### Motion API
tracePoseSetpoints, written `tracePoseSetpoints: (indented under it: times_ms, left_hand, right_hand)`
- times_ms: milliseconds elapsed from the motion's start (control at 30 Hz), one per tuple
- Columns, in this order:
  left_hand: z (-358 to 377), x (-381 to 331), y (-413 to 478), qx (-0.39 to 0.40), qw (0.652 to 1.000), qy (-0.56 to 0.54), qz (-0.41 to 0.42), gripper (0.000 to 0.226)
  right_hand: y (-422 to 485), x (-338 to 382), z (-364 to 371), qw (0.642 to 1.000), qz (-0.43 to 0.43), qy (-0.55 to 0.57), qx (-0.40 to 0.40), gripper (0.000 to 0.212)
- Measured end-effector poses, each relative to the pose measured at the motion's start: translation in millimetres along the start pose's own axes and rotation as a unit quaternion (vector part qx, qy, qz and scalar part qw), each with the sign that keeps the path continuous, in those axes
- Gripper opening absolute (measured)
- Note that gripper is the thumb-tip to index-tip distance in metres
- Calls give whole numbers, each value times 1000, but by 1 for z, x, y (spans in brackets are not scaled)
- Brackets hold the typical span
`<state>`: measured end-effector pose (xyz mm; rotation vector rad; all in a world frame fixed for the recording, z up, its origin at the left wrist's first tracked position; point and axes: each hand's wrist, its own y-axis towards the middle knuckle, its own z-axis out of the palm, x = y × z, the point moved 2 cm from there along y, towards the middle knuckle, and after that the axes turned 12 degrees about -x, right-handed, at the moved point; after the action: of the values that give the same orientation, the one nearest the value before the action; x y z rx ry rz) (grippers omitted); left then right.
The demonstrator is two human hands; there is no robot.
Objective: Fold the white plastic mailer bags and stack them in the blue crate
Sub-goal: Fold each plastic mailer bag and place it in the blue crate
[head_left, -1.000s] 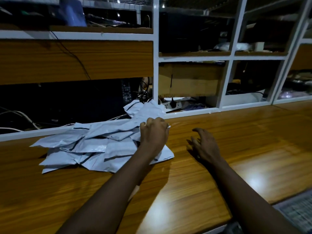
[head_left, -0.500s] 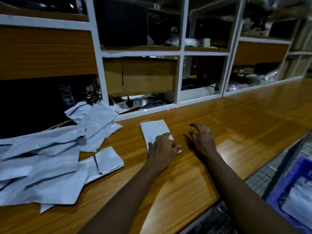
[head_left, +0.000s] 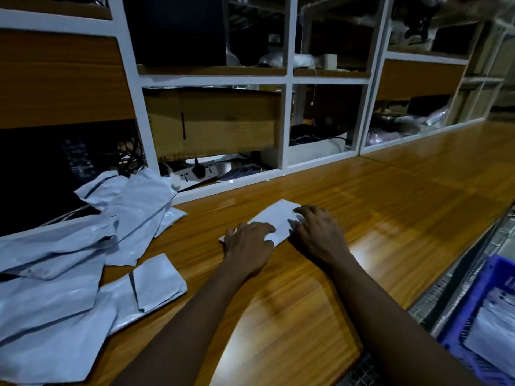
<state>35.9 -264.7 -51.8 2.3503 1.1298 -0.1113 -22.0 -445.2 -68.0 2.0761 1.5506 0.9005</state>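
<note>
- Step in hand: the fold of a single white mailer bag, which lies flat on the wooden counter, well apart from the loose pile.
- Left hand: palm down on the near left end of the bag, fingers spread and pressing; nothing is clasped.
- Right hand: palm down on the right end, fingertips bearing on the plastic; no pinch on an edge is evident.
- Pile of unfolded mailers: heaped at the left of the counter, many awaiting attention; progress is judged early to middling.
- Blue crate: below the counter edge at lower right, with white bags already stacked inside.
- Next move, as judged: one hand anchors the bag while the other lifts an end over and creases it; slick plastic may slide or spring open, so firm pressure is needed before carrying it to the crate.
</note>
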Motion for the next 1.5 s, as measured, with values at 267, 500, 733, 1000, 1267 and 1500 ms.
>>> tracePoseSetpoints:
  times_ms: [267,500,733,1000,1267,1500]
  left_hand:
    - [-5,10,8,-7,988,-152,11,32]
    - [7,35,20,132,989,-21,61,52]
    - [11,41,29,116,986,79,84,54]
    - [19,5,34,-26,987,123,105,46]
    - [32,-24,40,-37,986,106,122,49]
    - [47,-18,47,5,987,92,133,48]
  right_hand:
    - [-4,27,-1,997,-58,-27,32,51]
    - [-8,16,18,970,-156,-96,162,38]
    - [9,2,6,979,-64,-63,184,51]
    - [4,47,13,981,-119,-81,134,56]
    - [10,26,8,984,-31,-83,154,66]
    - [1,15,10,977,-17,-132,165,91]
